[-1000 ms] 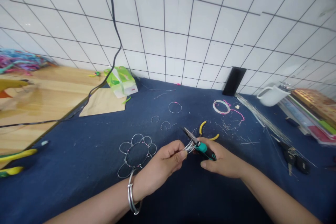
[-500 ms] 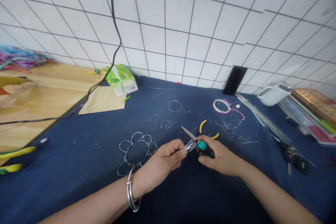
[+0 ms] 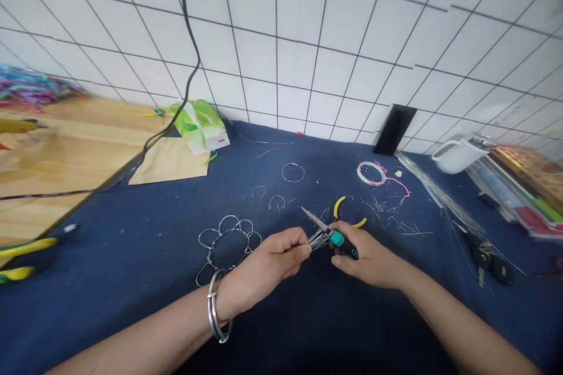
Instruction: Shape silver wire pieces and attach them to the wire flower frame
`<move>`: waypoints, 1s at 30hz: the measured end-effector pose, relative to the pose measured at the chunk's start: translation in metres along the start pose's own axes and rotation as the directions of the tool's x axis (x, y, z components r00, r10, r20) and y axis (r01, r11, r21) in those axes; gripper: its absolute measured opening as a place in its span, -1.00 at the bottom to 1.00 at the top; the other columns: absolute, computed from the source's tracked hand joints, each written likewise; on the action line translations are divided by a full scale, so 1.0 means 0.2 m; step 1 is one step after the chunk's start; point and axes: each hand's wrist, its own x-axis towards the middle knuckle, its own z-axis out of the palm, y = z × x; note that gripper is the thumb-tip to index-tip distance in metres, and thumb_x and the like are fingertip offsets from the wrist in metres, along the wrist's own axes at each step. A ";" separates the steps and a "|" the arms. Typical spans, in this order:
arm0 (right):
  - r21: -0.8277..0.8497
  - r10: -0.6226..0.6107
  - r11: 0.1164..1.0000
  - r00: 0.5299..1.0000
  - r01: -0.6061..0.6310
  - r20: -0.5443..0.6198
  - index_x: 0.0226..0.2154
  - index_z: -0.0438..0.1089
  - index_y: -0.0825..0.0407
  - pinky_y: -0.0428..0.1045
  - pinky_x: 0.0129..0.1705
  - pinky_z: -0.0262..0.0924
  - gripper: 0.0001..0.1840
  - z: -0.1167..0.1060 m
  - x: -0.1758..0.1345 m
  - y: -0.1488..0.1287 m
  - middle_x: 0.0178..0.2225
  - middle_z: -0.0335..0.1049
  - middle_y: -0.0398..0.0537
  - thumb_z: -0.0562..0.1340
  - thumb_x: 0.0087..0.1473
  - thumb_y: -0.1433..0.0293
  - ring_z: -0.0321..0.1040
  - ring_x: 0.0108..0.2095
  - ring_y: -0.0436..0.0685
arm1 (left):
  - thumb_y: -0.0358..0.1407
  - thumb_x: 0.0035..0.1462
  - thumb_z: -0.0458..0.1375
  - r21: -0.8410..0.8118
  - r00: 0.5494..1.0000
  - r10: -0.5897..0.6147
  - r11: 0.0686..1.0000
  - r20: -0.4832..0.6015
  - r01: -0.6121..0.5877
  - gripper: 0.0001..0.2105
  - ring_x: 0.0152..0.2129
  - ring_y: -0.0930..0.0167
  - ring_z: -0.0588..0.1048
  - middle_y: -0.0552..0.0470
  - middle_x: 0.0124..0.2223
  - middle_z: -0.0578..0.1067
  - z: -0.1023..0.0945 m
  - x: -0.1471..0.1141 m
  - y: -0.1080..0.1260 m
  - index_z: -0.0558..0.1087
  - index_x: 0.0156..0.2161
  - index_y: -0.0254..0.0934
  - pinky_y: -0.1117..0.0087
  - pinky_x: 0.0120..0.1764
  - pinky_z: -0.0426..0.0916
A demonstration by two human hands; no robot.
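Note:
My left hand (image 3: 270,263), with a silver bangle on its wrist, pinches a small bundle of silver wires (image 3: 315,240) between thumb and fingers. Wrapped around needle-nose pliers (image 3: 339,239) with teal and black handles, my right hand (image 3: 372,255) holds their tips pointing up and left. The pliers cross over the wire bundle's far end; whether the jaws grip it I cannot tell. Beside my left forearm lies a flower-shaped wire frame (image 3: 229,217) of loops around a ring, partly covered. Yellow-handled pliers (image 3: 338,207) lie just behind my right hand, their heads hidden.
A wire ring (image 3: 282,173), curved wire pieces (image 3: 277,197) and cut wire scraps (image 3: 411,228) lie on the blue cloth (image 3: 145,269). At right are a white coil (image 3: 359,173), long wires (image 3: 422,187), keys (image 3: 481,261), a mug (image 3: 457,155) and books. A green packet (image 3: 200,123) stands back left.
The view has shifted slightly, so most things sit a little higher. Both hands keep their hold on the wires and the pliers, with hardly any movement.

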 end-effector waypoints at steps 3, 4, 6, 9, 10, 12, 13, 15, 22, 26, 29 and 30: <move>-0.022 -0.003 1.000 1.000 0.003 -0.010 -0.22 0.15 0.00 -0.04 -0.28 0.12 -0.74 0.00 0.00 0.00 -0.35 0.23 -0.15 0.15 -0.03 0.46 0.19 -0.35 0.04 | -0.25 0.17 -0.02 0.034 1.000 -0.012 0.999 -0.002 0.012 -0.79 -0.68 0.59 0.01 0.22 -0.60 0.07 0.00 0.00 0.01 0.16 -0.46 -0.29 0.52 -0.62 -0.11; -0.028 -0.004 1.000 1.000 0.003 -0.016 -0.21 0.15 0.00 -0.04 -0.28 0.12 -0.74 0.01 0.00 0.00 -0.35 0.23 -0.15 0.15 -0.03 0.45 0.19 -0.35 0.04 | -0.25 0.17 -0.02 0.048 1.000 -0.019 0.999 -0.006 0.019 -0.79 -0.68 0.58 0.00 0.22 -0.60 0.07 0.00 -0.01 0.02 0.16 -0.46 -0.29 0.52 -0.62 -0.12; -0.042 -0.006 0.999 1.000 0.005 -0.029 -0.21 0.15 0.00 -0.04 -0.29 0.12 -0.73 0.01 0.00 0.00 -0.35 0.22 -0.15 0.15 -0.03 0.45 0.18 -0.36 0.04 | -0.25 0.17 -0.02 0.065 1.000 -0.028 0.997 -0.010 0.029 -0.79 -0.68 0.58 0.00 0.23 -0.60 0.06 -0.01 -0.01 0.02 0.16 -0.46 -0.29 0.52 -0.62 -0.13; -0.085 -0.027 0.996 0.998 0.022 -0.057 -0.21 0.15 0.00 -0.03 -0.30 0.11 -0.73 0.03 0.00 0.01 -0.35 0.21 -0.14 0.15 -0.03 0.44 0.17 -0.36 0.05 | -0.24 0.17 -0.02 0.063 0.999 -0.033 0.997 -0.006 0.033 -0.79 -0.67 0.58 -0.02 0.23 -0.59 0.02 -0.01 -0.01 0.02 0.16 -0.45 -0.28 0.51 -0.62 -0.14; -0.111 -0.038 0.993 0.997 0.031 -0.070 -0.21 0.15 0.00 -0.03 -0.29 0.11 -0.74 0.04 0.01 0.01 -0.35 0.21 -0.13 0.15 -0.03 0.44 0.17 -0.36 0.05 | -0.24 0.17 -0.03 0.064 0.999 -0.035 0.997 -0.007 0.035 -0.79 -0.67 0.58 -0.02 0.23 -0.59 0.01 -0.01 0.00 0.02 0.16 -0.45 -0.28 0.51 -0.62 -0.15; -0.180 -0.067 0.983 0.991 0.045 -0.117 -0.20 0.14 0.02 0.00 -0.27 0.10 -0.73 0.06 0.01 0.03 -0.32 0.21 -0.09 0.14 -0.03 0.44 0.18 -0.34 0.08 | -0.24 0.17 -0.03 0.073 0.999 -0.038 0.997 -0.010 0.039 -0.79 -0.67 0.58 -0.03 0.23 -0.59 -0.01 -0.02 0.00 0.01 0.15 -0.46 -0.28 0.51 -0.62 -0.16; -0.218 -0.083 0.975 0.986 0.049 -0.147 -0.19 0.13 0.03 0.01 -0.26 0.10 -0.72 0.07 0.01 0.03 -0.31 0.21 -0.07 0.13 -0.02 0.45 0.18 -0.32 0.09 | -0.24 0.17 -0.04 0.080 0.999 -0.036 0.996 -0.011 0.037 -0.79 -0.67 0.57 -0.04 0.23 -0.59 -0.01 -0.03 0.00 0.01 0.15 -0.46 -0.28 0.50 -0.61 -0.16; -0.275 -0.112 0.960 0.973 0.053 -0.203 -0.17 0.13 0.05 0.03 -0.24 0.09 -0.70 0.08 0.02 0.04 -0.28 0.21 -0.02 0.12 -0.03 0.46 0.18 -0.31 0.11 | -0.24 0.18 -0.06 0.100 1.000 -0.030 0.995 -0.009 0.030 -0.79 -0.66 0.56 -0.04 0.23 -0.58 -0.01 -0.03 0.00 0.01 0.15 -0.45 -0.28 0.50 -0.60 -0.15; 0.018 -0.072 0.997 0.979 0.076 -0.189 -0.30 0.16 0.02 -0.05 -0.34 0.08 -0.83 0.10 0.00 0.01 -0.46 0.19 -0.18 0.13 -0.03 0.46 0.12 -0.46 0.00 | -0.21 0.20 -0.08 0.327 0.991 0.120 0.940 -0.055 -0.095 -0.75 -0.58 0.53 0.03 0.18 -0.53 0.05 -0.04 -0.01 0.01 0.16 -0.48 -0.28 0.47 -0.53 -0.04; 0.460 -0.062 0.886 0.998 0.058 -0.007 -0.37 0.15 0.03 -0.09 -0.46 0.09 -0.86 0.13 -0.01 0.00 -0.48 0.11 -0.20 0.14 0.01 0.34 0.07 -0.52 -0.05 | -0.20 0.21 -0.09 0.386 0.983 0.171 0.913 -0.063 -0.134 -0.74 -0.58 0.52 0.03 0.17 -0.53 0.05 -0.04 -0.01 0.00 0.18 -0.47 -0.28 0.47 -0.53 -0.03; 0.534 -0.089 0.845 0.994 0.041 0.065 -0.34 0.12 0.02 -0.11 -0.54 0.07 -0.86 0.14 -0.01 0.03 -0.49 0.07 -0.21 0.09 0.04 0.31 0.01 -0.57 -0.07 | -0.20 0.20 -0.07 0.365 0.981 0.180 0.920 -0.071 -0.143 -0.74 -0.58 0.52 0.04 0.17 -0.54 0.06 -0.03 -0.01 -0.01 0.18 -0.48 -0.29 0.48 -0.53 -0.03; 0.426 -0.088 0.901 0.996 0.079 0.002 -0.33 0.13 0.02 -0.08 -0.49 0.10 -0.88 0.13 0.00 0.04 -0.48 0.10 -0.19 0.09 0.03 0.35 0.05 -0.55 -0.05 | -0.20 0.19 -0.06 0.327 0.983 0.168 0.935 -0.079 -0.134 -0.74 -0.59 0.53 0.03 0.17 -0.54 0.06 -0.03 0.00 -0.01 0.17 -0.49 -0.29 0.48 -0.54 -0.04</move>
